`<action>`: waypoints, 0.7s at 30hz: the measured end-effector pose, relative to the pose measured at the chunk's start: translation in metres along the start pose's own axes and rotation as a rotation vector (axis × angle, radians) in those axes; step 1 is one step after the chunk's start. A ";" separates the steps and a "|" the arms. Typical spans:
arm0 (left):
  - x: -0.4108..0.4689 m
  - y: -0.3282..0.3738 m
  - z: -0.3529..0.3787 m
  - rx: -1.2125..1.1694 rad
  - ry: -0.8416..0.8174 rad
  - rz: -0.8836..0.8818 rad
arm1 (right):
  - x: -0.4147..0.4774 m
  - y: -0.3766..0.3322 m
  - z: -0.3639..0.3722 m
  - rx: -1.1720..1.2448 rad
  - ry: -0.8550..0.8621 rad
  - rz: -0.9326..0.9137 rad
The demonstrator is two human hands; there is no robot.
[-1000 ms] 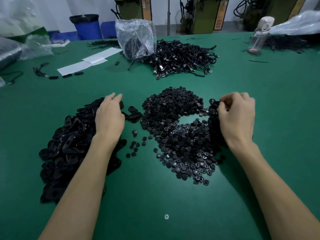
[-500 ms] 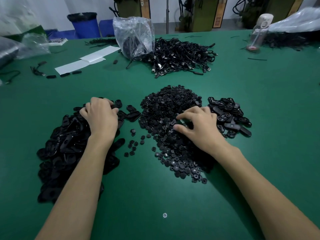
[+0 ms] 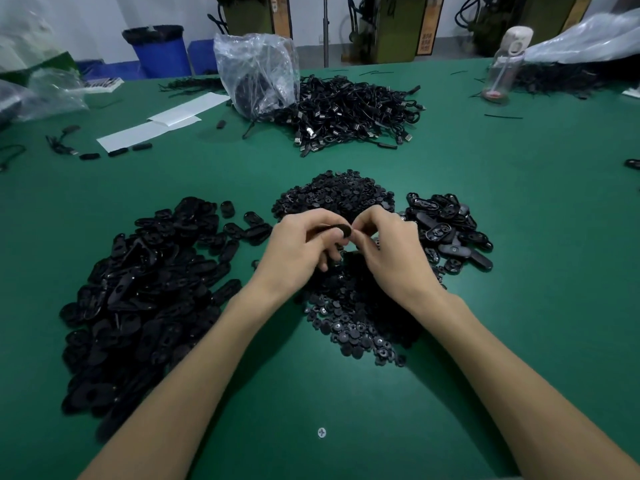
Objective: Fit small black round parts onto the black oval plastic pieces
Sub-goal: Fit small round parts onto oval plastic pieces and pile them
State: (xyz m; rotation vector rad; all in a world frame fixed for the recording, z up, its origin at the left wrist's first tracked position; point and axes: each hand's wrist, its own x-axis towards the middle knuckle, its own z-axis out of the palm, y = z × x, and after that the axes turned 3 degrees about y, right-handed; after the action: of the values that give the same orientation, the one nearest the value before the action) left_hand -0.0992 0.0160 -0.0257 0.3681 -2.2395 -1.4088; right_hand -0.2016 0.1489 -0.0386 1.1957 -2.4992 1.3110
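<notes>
My left hand (image 3: 298, 249) grips a black oval plastic piece (image 3: 337, 229) above the middle of the table. My right hand (image 3: 388, 252) meets it from the right, fingertips pinched against the oval piece's end; the small round part between them is hidden. Under both hands lies the pile of small black round parts (image 3: 346, 306). A big heap of loose oval pieces (image 3: 145, 299) covers the table on the left. A smaller pile of oval pieces (image 3: 446, 230) sits just right of my right hand.
A heap of black cables (image 3: 346, 112) and a clear plastic bag (image 3: 258, 74) lie at the back of the green table (image 3: 519, 271). White paper sheets (image 3: 162, 124) are back left, a clear bottle (image 3: 504, 67) back right. A screw head (image 3: 321, 432) shows near the front edge.
My left hand lifted an oval piece from the left heap and moved right. My right hand left the round-parts pile and came up to meet it at the centre.
</notes>
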 end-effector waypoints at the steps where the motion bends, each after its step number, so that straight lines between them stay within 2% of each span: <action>1: 0.000 -0.001 0.001 -0.001 0.023 -0.006 | 0.000 0.000 -0.001 0.029 0.022 0.008; 6: 0.000 -0.008 -0.005 -0.084 0.179 -0.055 | -0.002 -0.004 -0.006 0.173 0.044 0.016; 12: 0.000 -0.008 -0.011 -0.102 0.192 -0.110 | -0.004 -0.010 -0.004 0.280 0.041 0.027; 17: 0.000 -0.009 -0.014 -0.216 0.192 -0.176 | -0.003 -0.009 -0.003 0.364 0.041 0.074; 21: 0.001 -0.010 -0.012 -0.246 0.192 -0.181 | -0.003 -0.007 -0.005 0.333 0.046 0.061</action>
State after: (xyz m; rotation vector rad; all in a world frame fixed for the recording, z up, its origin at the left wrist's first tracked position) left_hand -0.0937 0.0023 -0.0300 0.6064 -1.8926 -1.6441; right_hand -0.1964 0.1515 -0.0320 1.1338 -2.3672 1.8028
